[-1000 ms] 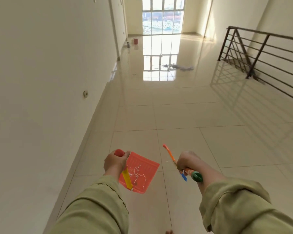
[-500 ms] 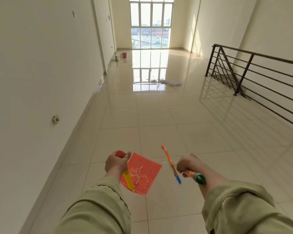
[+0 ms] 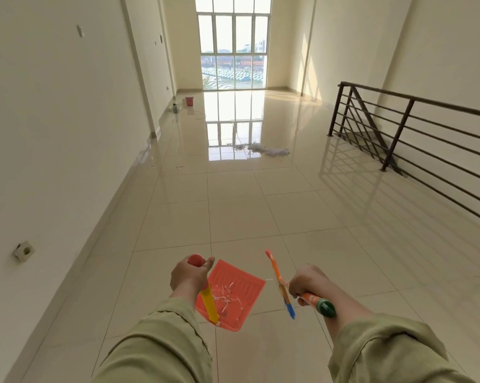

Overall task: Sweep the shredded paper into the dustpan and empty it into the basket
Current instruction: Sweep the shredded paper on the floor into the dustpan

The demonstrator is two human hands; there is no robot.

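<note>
Left hand (image 3: 190, 276) grips the handle of the orange dustpan (image 3: 233, 294), which carries paper shreds (image 3: 226, 295); right hand (image 3: 306, 283) grips the broom (image 3: 278, 280). More shredded paper (image 3: 261, 148) lies far ahead on the floor (image 3: 288, 211).

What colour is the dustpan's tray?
Orange-red, seen in the head view: the dustpan has a yellow handle and holds white paper shreds.

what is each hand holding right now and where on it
The left hand grips the orange dustpan near the red top end of its yellow handle. The right hand grips the broom on its orange handle, near the green end.
</note>
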